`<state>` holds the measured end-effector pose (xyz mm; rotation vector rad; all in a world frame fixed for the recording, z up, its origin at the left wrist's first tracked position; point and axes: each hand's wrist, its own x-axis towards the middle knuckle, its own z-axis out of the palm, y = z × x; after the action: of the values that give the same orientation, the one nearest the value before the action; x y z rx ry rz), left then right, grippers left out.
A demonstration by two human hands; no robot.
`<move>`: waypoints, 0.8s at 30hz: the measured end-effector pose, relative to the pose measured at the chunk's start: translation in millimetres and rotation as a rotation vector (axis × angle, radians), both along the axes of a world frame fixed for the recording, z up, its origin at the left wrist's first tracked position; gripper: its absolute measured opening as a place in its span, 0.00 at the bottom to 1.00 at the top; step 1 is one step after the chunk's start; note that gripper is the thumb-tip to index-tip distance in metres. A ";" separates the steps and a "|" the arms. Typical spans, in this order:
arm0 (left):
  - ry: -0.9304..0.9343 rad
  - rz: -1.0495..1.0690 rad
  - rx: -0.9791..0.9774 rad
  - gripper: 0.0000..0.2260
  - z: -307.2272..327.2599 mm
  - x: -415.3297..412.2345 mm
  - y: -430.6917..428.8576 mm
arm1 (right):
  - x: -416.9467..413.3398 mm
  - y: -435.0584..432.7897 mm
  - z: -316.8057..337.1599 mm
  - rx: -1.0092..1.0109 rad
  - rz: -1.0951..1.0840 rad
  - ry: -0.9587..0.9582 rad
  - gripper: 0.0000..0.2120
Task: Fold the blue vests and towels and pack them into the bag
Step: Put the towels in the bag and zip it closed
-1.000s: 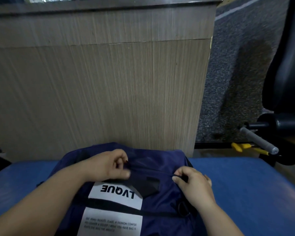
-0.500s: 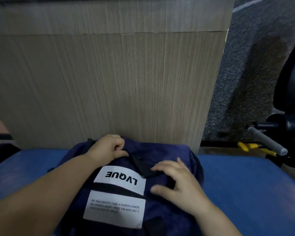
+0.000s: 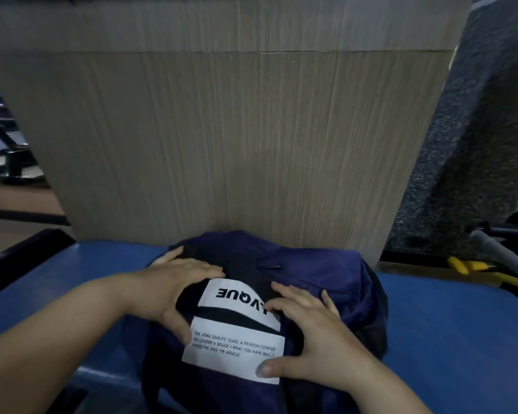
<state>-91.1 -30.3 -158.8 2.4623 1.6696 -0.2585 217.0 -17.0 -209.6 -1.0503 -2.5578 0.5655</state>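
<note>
A navy blue bag point(image 3: 326, 282) with white printed labels lies on the blue padded surface point(image 3: 461, 339), its top against a wooden panel. My left hand point(image 3: 177, 282) rests flat on the bag's upper left part, fingers spread over the dark fabric, thumb beside the label. My right hand point(image 3: 314, 339) presses on the bag's right side, fingers spread, thumb lying on the lower white label. The bag looks closed; no vests or towels show.
A tall wooden panel point(image 3: 237, 138) stands right behind the bag. To the right are grey carpet point(image 3: 476, 130), a grey-handled bar point(image 3: 497, 252) and a yellow-handled tool point(image 3: 476, 268). A dark frame edge point(image 3: 18, 252) lies at the left.
Both hands let go of the zipper area at the bag's top and now lie flat on the bag's front, nearer to me. The camera has tilted and shifted left.
</note>
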 end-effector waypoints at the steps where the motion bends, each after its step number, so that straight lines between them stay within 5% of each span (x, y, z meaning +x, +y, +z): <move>1: -0.034 0.006 0.019 0.52 -7.7 -3.8 -2.8 | -3.5 -2.2 0.3 0.000 0.001 -0.018 0.42; 5: -0.258 0.044 0.079 0.38 -29.1 -6.9 4.0 | -6.5 -5.5 0.5 -0.038 0.007 -0.039 0.42; 10: -0.533 0.062 -0.013 0.34 -27.5 -8.7 18.8 | 16.7 -3.4 6.2 -0.246 0.092 0.116 0.43; 13: -0.564 0.119 -0.054 0.27 -30.1 -13.5 26.0 | 25.1 -11.0 20.1 -0.295 0.161 0.001 0.53; 16: -0.629 0.181 -0.098 0.23 -34.9 -18.6 31.4 | 19.9 -10.3 19.5 -0.129 0.118 -0.149 0.55; 24: -0.866 0.229 -0.033 0.23 -38.7 -20.8 19.1 | -7.5 6.9 31.6 0.148 0.014 0.127 0.17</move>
<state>-111.9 -11.2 -197.5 1.8715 1.4657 0.6979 209.5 -10.2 -178.0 -0.9174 -2.4555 0.4244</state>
